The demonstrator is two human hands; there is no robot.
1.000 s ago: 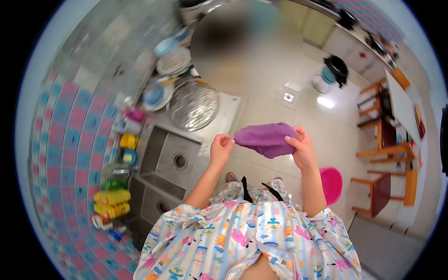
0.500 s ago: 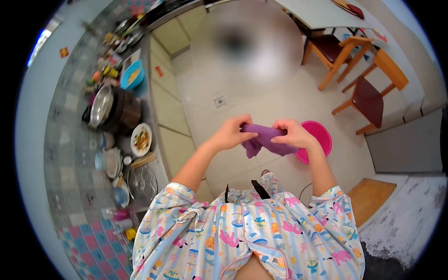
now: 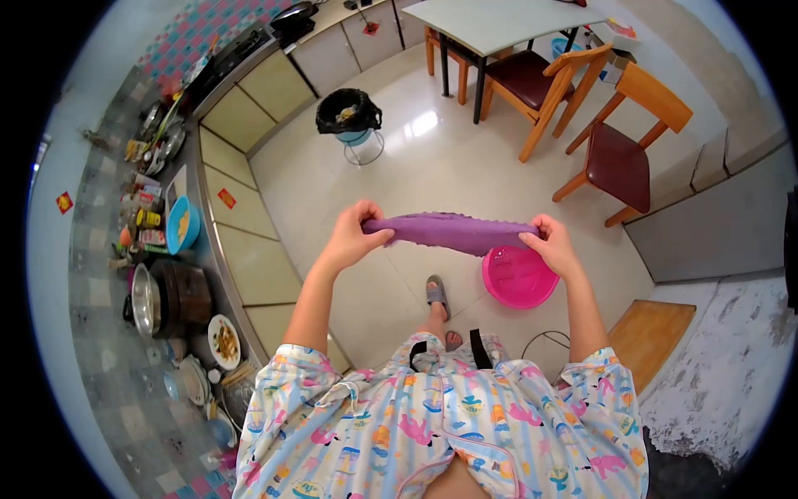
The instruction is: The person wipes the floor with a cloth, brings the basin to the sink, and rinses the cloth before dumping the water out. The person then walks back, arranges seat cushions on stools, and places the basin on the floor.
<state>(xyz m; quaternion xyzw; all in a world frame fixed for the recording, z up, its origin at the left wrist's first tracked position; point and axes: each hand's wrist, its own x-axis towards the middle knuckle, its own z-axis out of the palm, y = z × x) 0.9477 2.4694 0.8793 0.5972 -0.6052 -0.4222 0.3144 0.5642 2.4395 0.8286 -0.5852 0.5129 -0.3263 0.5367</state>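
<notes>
A purple cloth (image 3: 457, 232) is stretched sideways in front of me, held up above the floor. My left hand (image 3: 353, 235) pinches its left end between thumb and fingers. At the cloth's right end, my right hand (image 3: 552, 244) grips the edge, thumb on the near side. Just beyond and below the cloth's right half stands a pink basin (image 3: 521, 283) on the floor, its upper rim partly covered by the cloth.
On the left runs a counter with a blue bowl (image 3: 183, 224), a dark pot (image 3: 184, 293) and a plate of food (image 3: 224, 342). A black-lined bin (image 3: 349, 112) stands ahead. Chairs (image 3: 619, 170) and a table (image 3: 499, 23) are at the right.
The view has turned away from the sink towards the table and chairs. My hands, close together half a second ago, are now wide apart, and the bunched cloth is drawn out long.
</notes>
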